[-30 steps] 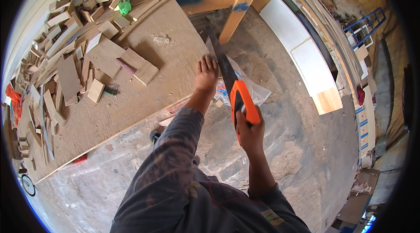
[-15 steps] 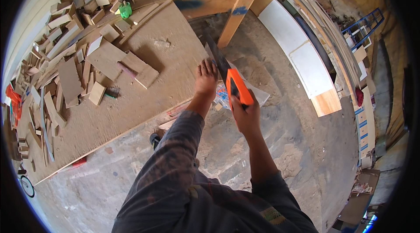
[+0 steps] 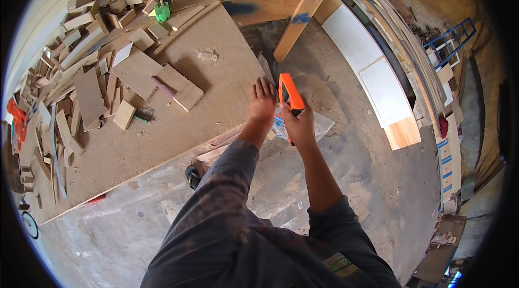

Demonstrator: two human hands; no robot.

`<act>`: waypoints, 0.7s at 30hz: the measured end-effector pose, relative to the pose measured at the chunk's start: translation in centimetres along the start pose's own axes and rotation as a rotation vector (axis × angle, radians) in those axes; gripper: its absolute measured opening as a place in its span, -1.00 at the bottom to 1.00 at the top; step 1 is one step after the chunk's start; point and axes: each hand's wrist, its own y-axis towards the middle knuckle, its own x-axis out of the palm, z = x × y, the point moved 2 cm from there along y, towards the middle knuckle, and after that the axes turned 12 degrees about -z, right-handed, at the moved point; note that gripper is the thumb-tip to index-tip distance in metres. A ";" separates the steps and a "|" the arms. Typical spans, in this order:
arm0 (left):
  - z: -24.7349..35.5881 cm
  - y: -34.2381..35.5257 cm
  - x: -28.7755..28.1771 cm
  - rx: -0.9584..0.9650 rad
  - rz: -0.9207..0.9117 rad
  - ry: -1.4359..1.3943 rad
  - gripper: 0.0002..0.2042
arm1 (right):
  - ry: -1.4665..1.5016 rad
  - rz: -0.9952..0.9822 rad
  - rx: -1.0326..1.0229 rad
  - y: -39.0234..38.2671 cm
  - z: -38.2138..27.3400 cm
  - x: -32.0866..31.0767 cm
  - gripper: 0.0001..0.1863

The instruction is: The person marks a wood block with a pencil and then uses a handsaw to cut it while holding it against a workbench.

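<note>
My right hand [image 3: 300,124] is wrapped around the orange handle [image 3: 292,91] of a handsaw, just off the right edge of the wooden worktable [image 3: 216,105]. The saw's dark blade is hard to make out beyond the handle. Close by on the left, my left hand [image 3: 262,101] lies palm down at the table edge, fingers stretched forward. It presses on the edge there; whether a separate piece lies under it I cannot tell. A clear plastic bag [image 3: 322,127] with blue and red print shows below, partly behind my right hand.
Wood offcuts [image 3: 89,99] are heaped over the table's left side, with a green cut plastic container [image 3: 162,12] at the back. A wooden leg [image 3: 292,28] stands beyond my hands. White panels [image 3: 381,88] lie along the right. A sandal [image 3: 192,176] shows below the table edge.
The saw has moved forward and its handle stands more upright, with less blade showing. My left hand stays at the table edge. The whole view has shifted slightly.
</note>
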 end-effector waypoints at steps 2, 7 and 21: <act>-0.2 0.0 0.1 -0.003 0.031 0.024 -0.57 | -0.038 0.002 -0.035 -1.1 0.3 -0.8 -0.84; -0.7 0.4 1.7 -0.051 -0.014 -0.021 -0.44 | 0.136 -0.042 0.265 -9.6 -3.8 -4.1 -0.87; -0.2 0.5 0.4 -0.059 -0.016 -0.043 -0.44 | 0.138 -0.010 -0.032 -1.4 1.6 0.3 -0.87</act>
